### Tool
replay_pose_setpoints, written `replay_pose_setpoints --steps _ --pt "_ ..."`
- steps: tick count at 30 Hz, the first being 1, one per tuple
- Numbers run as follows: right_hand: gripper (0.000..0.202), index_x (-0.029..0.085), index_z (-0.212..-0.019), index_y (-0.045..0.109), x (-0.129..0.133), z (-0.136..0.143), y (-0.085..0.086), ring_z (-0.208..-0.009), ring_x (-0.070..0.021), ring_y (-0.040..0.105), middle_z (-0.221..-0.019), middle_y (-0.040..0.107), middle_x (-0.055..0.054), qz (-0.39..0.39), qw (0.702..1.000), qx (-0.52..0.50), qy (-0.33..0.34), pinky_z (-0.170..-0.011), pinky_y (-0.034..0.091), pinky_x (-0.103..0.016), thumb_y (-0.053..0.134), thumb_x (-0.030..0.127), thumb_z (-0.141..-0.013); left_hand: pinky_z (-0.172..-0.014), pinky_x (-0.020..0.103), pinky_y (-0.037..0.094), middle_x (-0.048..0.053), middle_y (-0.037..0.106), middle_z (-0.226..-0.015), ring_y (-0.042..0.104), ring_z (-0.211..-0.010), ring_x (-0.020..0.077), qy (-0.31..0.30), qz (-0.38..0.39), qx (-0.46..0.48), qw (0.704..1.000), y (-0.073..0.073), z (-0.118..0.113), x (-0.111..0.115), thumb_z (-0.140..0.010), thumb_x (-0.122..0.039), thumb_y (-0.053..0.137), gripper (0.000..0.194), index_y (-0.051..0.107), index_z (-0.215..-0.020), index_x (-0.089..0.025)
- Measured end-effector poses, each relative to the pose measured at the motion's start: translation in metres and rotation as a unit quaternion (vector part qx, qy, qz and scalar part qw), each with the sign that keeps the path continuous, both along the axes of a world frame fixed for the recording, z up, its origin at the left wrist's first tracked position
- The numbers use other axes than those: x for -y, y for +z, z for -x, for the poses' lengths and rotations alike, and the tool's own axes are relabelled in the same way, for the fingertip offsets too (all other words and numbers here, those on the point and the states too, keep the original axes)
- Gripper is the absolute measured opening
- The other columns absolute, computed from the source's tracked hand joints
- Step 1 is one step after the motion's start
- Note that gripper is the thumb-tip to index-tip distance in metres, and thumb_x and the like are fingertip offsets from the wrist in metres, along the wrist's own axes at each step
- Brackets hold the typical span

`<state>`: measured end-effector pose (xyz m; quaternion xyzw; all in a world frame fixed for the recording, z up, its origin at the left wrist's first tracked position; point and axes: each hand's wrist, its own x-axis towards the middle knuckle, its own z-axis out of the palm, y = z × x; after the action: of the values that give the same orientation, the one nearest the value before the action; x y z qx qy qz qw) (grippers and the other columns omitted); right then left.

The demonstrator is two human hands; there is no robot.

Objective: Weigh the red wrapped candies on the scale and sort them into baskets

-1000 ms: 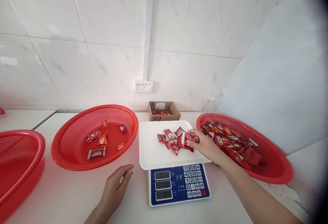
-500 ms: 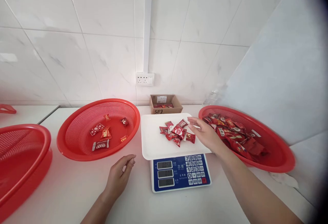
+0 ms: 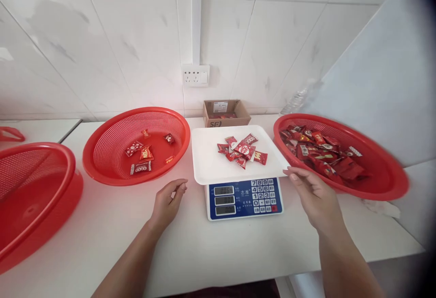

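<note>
A white tray (image 3: 206,164) rests on a blue-and-white digital scale (image 3: 245,202) with a keypad and small displays. Several red-wrapped sweets (image 3: 243,149) lie in a loose heap at the tray's middle. My right hand (image 3: 316,200) is at the tray's front right corner, fingers loosely bent and apart, fingertips at or very near the rim; nothing shows in them. Left of the scale, my left hand (image 3: 168,202) hovers low over the table, its fingers curled in and the thumb against them. No object is visible in it.
A red basket (image 3: 384,189) on the right holds many wrapped sweets; another red basket (image 3: 98,171) on the left holds several. A third red basket (image 3: 64,189) stands far left. Behind the tray is a cardboard box (image 3: 209,118), beside a clear plastic bottle (image 3: 296,100).
My right hand has moved from above the sweets out to the tray's front right corner. My left hand keeps its place by the scale. The view has tilted down.
</note>
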<state>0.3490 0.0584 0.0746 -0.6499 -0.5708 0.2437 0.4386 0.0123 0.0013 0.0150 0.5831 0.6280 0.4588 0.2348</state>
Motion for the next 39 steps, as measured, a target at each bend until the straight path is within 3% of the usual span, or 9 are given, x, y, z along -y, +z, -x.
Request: replay_pose_setpoints --steps 10,30,36,39 --pt "0.036 0.023 -0.094 0.064 0.0 0.008 -0.002 -0.098 -0.0252 0.064 -0.097 0.071 -0.006 -0.019 0.999 -0.015 0.026 -0.086 0.051 -0.041 0.058 0.054 -0.076 -0.066 0.025 0.054 0.003 0.07 -0.081 0.066 -0.071 0.0139 0.0 -0.013 0.003 1.0 0.001 0.0 0.0 -0.087 -0.037 0.049 0.026 0.064 -0.096 -0.019" --pt "0.039 0.022 -0.094 0.065 0.002 0.014 0.002 -0.093 -0.0251 0.066 -0.095 0.071 -0.008 0.015 1.0 -0.012 0.022 -0.082 0.053 -0.039 0.057 0.054 -0.073 -0.065 0.024 0.055 0.002 0.07 -0.076 0.066 -0.069 0.014 -0.001 -0.025 -0.001 1.0 0.0 0.0 0.001 -0.086 -0.036 0.05 0.024 0.066 -0.094 -0.02" --pt "0.041 0.021 -0.096 0.064 -0.002 0.013 -0.005 -0.097 -0.0261 0.064 -0.097 0.071 -0.009 0.007 0.999 -0.014 0.037 -0.086 0.051 -0.041 0.055 0.056 -0.075 -0.064 0.024 0.055 0.002 0.071 -0.078 0.067 -0.07 0.0144 -0.001 -0.026 0.003 1.0 0.0 0.0 0.0 -0.086 -0.036 0.05 0.024 0.066 -0.094 -0.021" --pt "0.041 0.023 -0.098 0.064 -0.007 0.014 -0.006 -0.102 -0.0268 0.062 -0.105 0.069 -0.008 -0.013 0.999 0.038 0.034 -0.092 0.047 -0.046 0.052 0.056 -0.078 -0.065 0.025 0.055 0.002 0.071 -0.078 0.067 -0.07 0.0144 -0.001 -0.025 0.003 1.0 0.0 0.0 -0.001 -0.086 -0.036 0.05 0.023 0.066 -0.094 -0.021"
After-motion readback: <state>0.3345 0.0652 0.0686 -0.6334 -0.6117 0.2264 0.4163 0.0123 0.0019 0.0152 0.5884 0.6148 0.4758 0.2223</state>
